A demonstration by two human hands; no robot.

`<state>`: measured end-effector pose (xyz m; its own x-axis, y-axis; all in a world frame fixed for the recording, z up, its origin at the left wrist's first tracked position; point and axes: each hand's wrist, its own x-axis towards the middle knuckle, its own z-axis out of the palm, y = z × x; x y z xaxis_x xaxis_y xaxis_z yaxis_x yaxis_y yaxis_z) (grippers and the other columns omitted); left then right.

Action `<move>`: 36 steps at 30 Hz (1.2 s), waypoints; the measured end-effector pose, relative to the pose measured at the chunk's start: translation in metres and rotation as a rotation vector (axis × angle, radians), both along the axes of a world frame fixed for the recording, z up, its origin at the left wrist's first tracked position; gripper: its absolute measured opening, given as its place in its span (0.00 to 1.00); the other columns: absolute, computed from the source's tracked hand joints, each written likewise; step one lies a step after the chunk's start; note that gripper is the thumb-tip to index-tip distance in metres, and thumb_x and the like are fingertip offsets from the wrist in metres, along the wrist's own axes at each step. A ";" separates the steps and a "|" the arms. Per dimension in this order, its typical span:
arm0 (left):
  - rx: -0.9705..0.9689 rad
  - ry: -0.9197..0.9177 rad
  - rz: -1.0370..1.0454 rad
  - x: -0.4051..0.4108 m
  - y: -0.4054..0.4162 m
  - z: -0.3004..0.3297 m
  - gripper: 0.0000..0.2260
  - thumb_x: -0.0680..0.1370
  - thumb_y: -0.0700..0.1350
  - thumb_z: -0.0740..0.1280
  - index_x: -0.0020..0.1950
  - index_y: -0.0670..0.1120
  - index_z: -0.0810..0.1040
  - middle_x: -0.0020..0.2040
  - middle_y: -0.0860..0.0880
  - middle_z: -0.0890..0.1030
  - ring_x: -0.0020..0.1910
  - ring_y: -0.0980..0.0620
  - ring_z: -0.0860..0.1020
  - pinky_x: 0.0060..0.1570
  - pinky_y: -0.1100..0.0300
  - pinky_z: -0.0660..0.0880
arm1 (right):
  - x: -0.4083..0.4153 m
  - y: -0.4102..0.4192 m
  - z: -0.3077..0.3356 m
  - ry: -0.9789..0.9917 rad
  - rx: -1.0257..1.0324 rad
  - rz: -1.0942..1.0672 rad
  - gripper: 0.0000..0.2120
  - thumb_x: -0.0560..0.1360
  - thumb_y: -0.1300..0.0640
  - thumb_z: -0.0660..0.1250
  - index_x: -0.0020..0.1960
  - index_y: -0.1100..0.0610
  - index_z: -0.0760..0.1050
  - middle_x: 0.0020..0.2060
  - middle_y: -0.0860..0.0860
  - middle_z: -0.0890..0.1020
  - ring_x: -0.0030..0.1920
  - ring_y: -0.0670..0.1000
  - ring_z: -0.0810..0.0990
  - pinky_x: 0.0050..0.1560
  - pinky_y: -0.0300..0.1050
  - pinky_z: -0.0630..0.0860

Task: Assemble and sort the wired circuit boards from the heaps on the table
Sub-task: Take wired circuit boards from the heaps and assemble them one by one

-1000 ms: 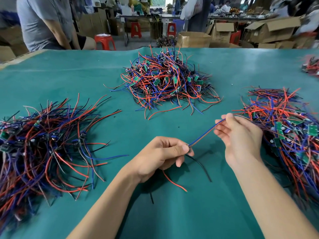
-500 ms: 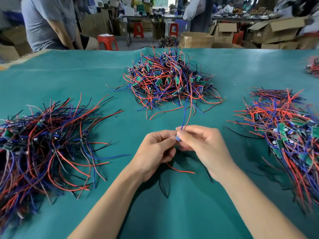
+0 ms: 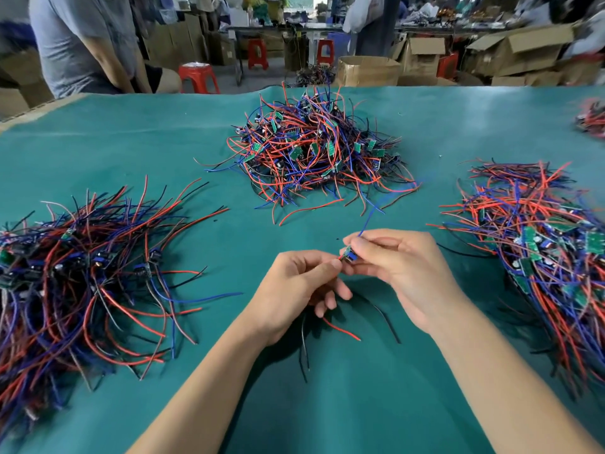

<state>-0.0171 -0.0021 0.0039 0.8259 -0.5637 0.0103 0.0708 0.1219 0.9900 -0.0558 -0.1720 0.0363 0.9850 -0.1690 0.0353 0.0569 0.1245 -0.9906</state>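
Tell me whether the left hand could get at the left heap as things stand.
Probably yes, but not at once: the left hand and right hand both pinch a small board. Bare cloth lies between it and the left heap, nothing in the way.

Red stools (image 3: 198,77) beyond teal table (image 3: 131,132); cardboard boxes (image 3: 368,71); seated person (image 3: 88,44) far left.

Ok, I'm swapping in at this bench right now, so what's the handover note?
Left hand and right hand together pinch one small wired board above the teal table; its blue wire sticks up, red and black leads hang below.
Heaps: left heap, centre heap, right heap.
Done: cannot tell which heap is finished work.
Left: finish this board, lay it on its heap, then carry on through the heaps.
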 end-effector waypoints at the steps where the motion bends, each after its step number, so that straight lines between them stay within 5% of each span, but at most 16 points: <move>1: -0.004 0.009 -0.043 0.000 0.002 0.002 0.10 0.83 0.42 0.63 0.48 0.40 0.83 0.36 0.42 0.82 0.28 0.52 0.75 0.26 0.65 0.70 | 0.000 -0.001 0.000 0.040 0.071 -0.016 0.05 0.74 0.62 0.72 0.45 0.64 0.85 0.39 0.60 0.85 0.38 0.56 0.84 0.44 0.44 0.82; 9: 0.004 0.049 -0.229 -0.002 0.007 0.010 0.09 0.81 0.42 0.63 0.48 0.41 0.82 0.32 0.45 0.80 0.31 0.50 0.79 0.32 0.64 0.74 | 0.004 -0.011 0.004 0.176 0.390 -0.093 0.07 0.70 0.63 0.72 0.45 0.66 0.82 0.38 0.60 0.86 0.39 0.52 0.86 0.39 0.41 0.83; 15: 0.023 0.041 -0.256 -0.004 0.007 0.010 0.09 0.79 0.43 0.64 0.44 0.42 0.83 0.30 0.47 0.78 0.40 0.45 0.83 0.41 0.62 0.76 | 0.005 -0.029 0.008 0.229 0.480 -0.215 0.05 0.77 0.67 0.68 0.44 0.64 0.81 0.36 0.56 0.86 0.37 0.49 0.87 0.37 0.39 0.82; 24: 0.089 -0.013 -0.251 -0.006 0.006 0.009 0.10 0.76 0.40 0.64 0.42 0.41 0.85 0.35 0.43 0.84 0.38 0.48 0.81 0.47 0.60 0.79 | -0.009 -0.056 0.053 -0.096 0.689 -0.522 0.05 0.80 0.63 0.67 0.45 0.60 0.80 0.36 0.51 0.86 0.42 0.47 0.85 0.44 0.36 0.81; 27: 0.030 0.034 -0.211 -0.004 0.006 0.006 0.09 0.80 0.36 0.64 0.47 0.38 0.83 0.39 0.42 0.84 0.39 0.50 0.82 0.46 0.62 0.79 | -0.017 -0.037 0.090 -0.225 0.612 -0.417 0.07 0.78 0.63 0.68 0.42 0.59 0.81 0.36 0.52 0.85 0.41 0.47 0.85 0.45 0.36 0.80; 33: -0.039 0.051 -0.135 -0.006 0.001 0.006 0.10 0.79 0.32 0.64 0.43 0.41 0.83 0.41 0.40 0.83 0.39 0.51 0.82 0.44 0.61 0.80 | 0.023 0.088 0.125 -0.020 0.314 0.036 0.02 0.77 0.68 0.68 0.46 0.66 0.79 0.36 0.59 0.82 0.31 0.51 0.82 0.32 0.40 0.82; 36: -0.055 0.014 -0.156 -0.010 0.003 0.010 0.12 0.73 0.33 0.65 0.41 0.47 0.85 0.41 0.47 0.85 0.40 0.55 0.82 0.41 0.65 0.77 | 0.055 0.145 0.128 0.104 0.026 0.340 0.13 0.78 0.63 0.72 0.57 0.69 0.74 0.47 0.64 0.80 0.44 0.58 0.82 0.45 0.49 0.85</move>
